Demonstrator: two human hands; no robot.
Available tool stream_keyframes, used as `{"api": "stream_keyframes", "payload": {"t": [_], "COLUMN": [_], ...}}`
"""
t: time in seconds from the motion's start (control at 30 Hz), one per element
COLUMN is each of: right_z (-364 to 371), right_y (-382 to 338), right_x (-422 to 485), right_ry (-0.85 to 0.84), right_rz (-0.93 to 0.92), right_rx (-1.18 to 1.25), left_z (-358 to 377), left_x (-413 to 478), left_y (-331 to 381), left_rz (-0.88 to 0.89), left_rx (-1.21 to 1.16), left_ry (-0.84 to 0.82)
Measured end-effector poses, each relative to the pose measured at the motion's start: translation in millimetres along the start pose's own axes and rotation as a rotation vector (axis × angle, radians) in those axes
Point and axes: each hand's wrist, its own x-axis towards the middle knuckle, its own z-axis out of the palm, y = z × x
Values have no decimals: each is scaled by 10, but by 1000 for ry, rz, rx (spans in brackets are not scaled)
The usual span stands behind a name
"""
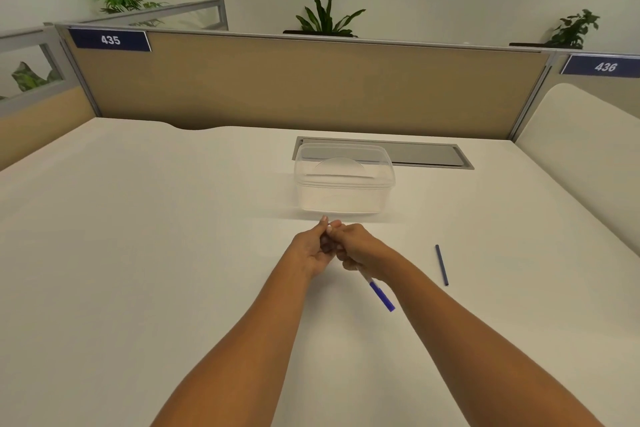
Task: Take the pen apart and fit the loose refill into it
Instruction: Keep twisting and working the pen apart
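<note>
Both my hands meet above the middle of the white desk. My right hand (360, 248) grips the pen (379, 293), whose clear barrel and blue end stick out below the hand toward me. My left hand (313, 248) pinches the pen's far end, which is hidden between the fingers. A thin blue loose refill (441, 265) lies on the desk to the right of my right forearm, apart from both hands.
A clear plastic container (344, 180) with a lid stands just beyond my hands. Behind it a grey cable hatch (426, 154) is set into the desk. A tan partition (311, 87) closes the far edge.
</note>
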Motion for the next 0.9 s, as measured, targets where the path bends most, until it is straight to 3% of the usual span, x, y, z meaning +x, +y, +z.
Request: {"api": "stream_keyframes", "payload": {"t": [0.13,0.2,0.5,0.63,0.9], "right_z": [-57,-37,199,272,282], "right_y": [-17,-14,8,104,105], "right_x": [-5,-5,10,-31,-6], "right_ry": [-122,-111,128,188,232], "right_rz": [147,160,-54,-253,-289], "right_rx": [274,296,-128,-402,-479], "left_z": [-27,-10,95,55,60], "left_x": [0,0,26,67,50], "left_y": [7,6,-6,99,151], "left_rz": [0,21,102,145,169], "left_rx": [29,28,-70,-148,-137], "left_ry": [43,84,246,317,272]}}
